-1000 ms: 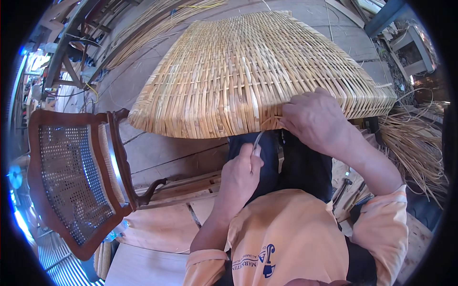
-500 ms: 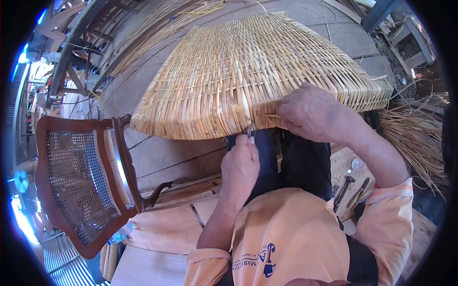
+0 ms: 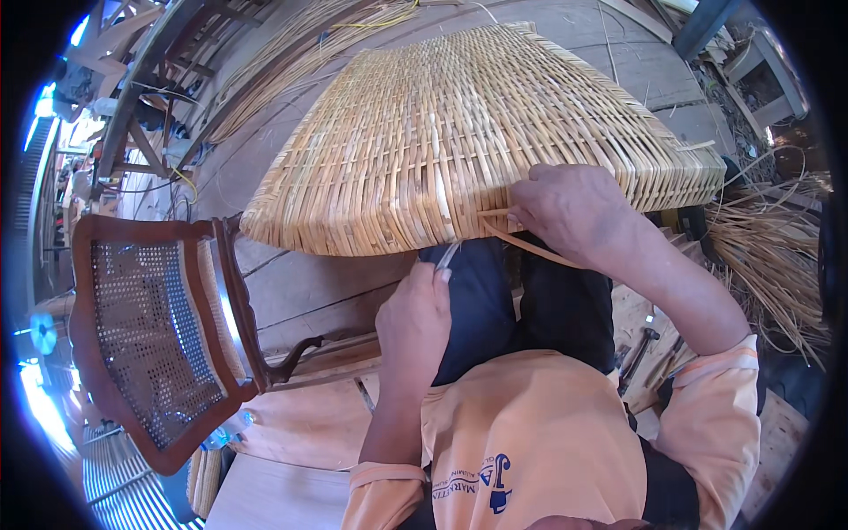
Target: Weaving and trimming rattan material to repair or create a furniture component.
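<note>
A large tapered woven rattan panel (image 3: 459, 132) rests over my knees, its near edge facing me. My left hand (image 3: 413, 314) is closed round a slim metal tool with a pointed tip (image 3: 449, 255), just below that near edge; its handle is hidden in my fist. My right hand (image 3: 570, 212) lies against the near edge, right of the tool, with its fingers pinched on a pale rattan strip (image 3: 534, 249). The strip comes out of the weave and bends back in a loop under my hand.
On my left stands a brown wooden chair (image 3: 84, 309) with a cane-mesh panel. Bundles of loose rattan strips (image 3: 768, 256) lie at the right, and more long canes (image 3: 291, 66) at the far left. A hammer (image 3: 638, 358) lies on the wooden surface by my right side.
My left hand has drawn the metal tool down and left from the panel's edge. My right hand has shifted slightly, and a longer loop of the strip now shows beneath it.
</note>
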Tool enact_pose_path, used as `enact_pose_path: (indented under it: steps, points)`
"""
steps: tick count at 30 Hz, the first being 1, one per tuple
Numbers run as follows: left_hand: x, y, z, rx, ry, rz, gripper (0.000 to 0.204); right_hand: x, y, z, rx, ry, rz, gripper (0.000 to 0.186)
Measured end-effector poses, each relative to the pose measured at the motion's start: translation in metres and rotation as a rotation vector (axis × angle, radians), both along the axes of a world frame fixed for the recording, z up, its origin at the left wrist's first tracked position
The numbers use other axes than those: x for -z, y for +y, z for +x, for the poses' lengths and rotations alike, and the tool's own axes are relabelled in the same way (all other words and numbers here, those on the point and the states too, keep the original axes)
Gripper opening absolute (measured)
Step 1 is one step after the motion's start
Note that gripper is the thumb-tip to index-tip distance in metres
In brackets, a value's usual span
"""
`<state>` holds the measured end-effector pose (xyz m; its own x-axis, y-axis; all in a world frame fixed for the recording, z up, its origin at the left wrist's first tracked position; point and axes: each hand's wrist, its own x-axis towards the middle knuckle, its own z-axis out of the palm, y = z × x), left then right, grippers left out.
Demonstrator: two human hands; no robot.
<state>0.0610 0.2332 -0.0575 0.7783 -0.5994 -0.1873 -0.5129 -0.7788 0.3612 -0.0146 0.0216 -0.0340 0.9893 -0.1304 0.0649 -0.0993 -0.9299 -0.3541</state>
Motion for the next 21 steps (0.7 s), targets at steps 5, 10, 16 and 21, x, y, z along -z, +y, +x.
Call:
enact_pose_path:
  steps: [5,10,16,21]
  points:
    - [0.001,-0.013,-0.005,0.062,0.080,-0.174,0.014,0.000,-0.003,0.002,-0.006,0.060,-0.021,0.019]
    - [0.013,-0.026,-0.006,0.012,0.019,-0.185,0.014,0.000,-0.004,0.000,-0.002,0.037,-0.016,0.019]
    - [0.017,-0.026,0.003,0.001,0.173,-0.306,0.017,-0.005,-0.005,0.003,-0.059,0.039,-0.047,0.014]
    - [0.028,-0.019,0.015,-0.111,0.708,-0.484,0.019,-0.009,0.000,0.012,-0.125,0.081,-0.159,0.010]
